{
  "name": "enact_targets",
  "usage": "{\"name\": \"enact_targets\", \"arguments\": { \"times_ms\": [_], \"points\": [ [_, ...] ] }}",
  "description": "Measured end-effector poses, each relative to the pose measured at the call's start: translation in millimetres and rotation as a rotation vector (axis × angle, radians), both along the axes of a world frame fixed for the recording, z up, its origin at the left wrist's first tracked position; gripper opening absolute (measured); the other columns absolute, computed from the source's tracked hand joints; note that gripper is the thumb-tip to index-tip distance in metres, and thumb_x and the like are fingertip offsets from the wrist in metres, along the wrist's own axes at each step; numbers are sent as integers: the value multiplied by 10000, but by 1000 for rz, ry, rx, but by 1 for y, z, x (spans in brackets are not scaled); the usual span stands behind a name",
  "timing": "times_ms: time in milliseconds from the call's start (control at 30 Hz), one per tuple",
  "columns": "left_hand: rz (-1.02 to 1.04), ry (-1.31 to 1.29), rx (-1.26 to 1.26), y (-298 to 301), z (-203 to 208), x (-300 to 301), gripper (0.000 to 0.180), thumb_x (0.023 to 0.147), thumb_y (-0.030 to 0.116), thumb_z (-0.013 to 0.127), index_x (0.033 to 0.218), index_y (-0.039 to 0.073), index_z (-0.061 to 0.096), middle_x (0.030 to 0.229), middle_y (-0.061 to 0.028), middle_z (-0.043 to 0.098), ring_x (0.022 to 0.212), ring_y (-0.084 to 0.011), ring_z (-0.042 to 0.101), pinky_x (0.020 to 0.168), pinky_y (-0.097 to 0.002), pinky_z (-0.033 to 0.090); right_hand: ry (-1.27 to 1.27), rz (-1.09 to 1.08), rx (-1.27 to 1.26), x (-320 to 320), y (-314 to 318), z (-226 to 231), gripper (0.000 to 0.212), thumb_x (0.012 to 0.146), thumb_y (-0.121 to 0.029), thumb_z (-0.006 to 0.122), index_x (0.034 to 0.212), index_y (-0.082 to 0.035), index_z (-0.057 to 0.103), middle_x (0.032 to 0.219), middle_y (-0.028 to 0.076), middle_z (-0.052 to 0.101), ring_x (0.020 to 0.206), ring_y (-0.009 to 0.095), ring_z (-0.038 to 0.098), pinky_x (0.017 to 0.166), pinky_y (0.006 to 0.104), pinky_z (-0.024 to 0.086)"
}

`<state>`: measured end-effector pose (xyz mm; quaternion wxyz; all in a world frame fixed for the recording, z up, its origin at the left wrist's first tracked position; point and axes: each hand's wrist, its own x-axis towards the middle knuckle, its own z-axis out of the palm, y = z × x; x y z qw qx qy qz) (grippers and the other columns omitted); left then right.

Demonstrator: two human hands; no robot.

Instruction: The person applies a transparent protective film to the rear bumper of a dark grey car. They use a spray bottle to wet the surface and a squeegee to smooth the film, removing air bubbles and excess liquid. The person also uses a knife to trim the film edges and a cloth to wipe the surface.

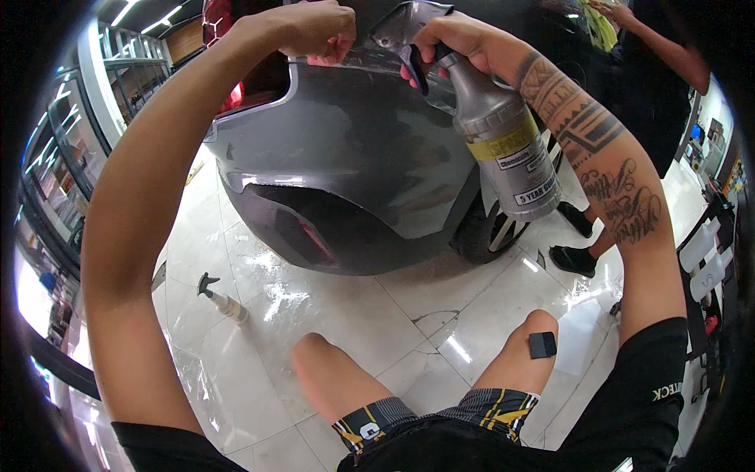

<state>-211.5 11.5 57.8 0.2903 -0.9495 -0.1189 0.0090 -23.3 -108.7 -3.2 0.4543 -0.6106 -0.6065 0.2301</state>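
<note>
My right hand [460, 41] grips a grey pump spray bottle [511, 149] by its neck, its fingers at the dark trigger. The bottle hangs tilted in front of the car's right rear side, its sprayer head up and to the left. My left hand [324, 33] is raised at the upper edge of the grey rear bumper [338, 134], beside the red tail light [228, 98]. Its fingers are curled closed; whatever they pinch is hidden. The bumper looks glossy, with streaky reflections. A small black rectangular pad [543, 344] rests on my right knee.
A second spray bottle [224, 299] stands on the tiled floor [354, 315] at left. At right stands another person, whose hand [615, 12] holds a yellow-green cloth [599, 27]; their dark shoes [574, 259] are near the car's wheel [487, 232]. Windows [55, 149] line the left.
</note>
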Motion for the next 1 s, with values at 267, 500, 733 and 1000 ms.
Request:
{"name": "enact_targets", "arguments": {
  "times_ms": [267,500,733,1000],
  "points": [
    [-179,-93,-61,-2,4,-26,138,723,120,710,854,76,719,833,-108,704,773,-268,671,689,-373,518,40,25,17,-17,8,3,119,666,-88,552,731,-30,632,870,116,714,765,182,686,505,230,410],
    [-240,-183,-95,33,-1,-36,104,723,156,718,787,75,708,755,-105,681,709,-257,652,645,-387,502,14,-1,-32,-39,33,10,78,718,-79,585,708,-14,628,689,74,620,566,168,586,460,251,415],
    [-283,-315,-54,47,-22,-20,230,752,200,703,927,52,684,874,-122,687,813,-288,664,722,-399,516,137,305,101,-2,10,-25,137,653,-18,586,743,22,682,685,157,674,563,255,638,511,317,501],
    [-531,-486,216,-1,-88,70,887,637,-16,790,1387,257,403,1365,-37,467,1227,-240,477,989,-420,427,59,-442,519,-97,-111,-402,646,743,-118,702,1348,-85,479,1246,148,568,1114,320,546,944,392,417]
  ]
}}
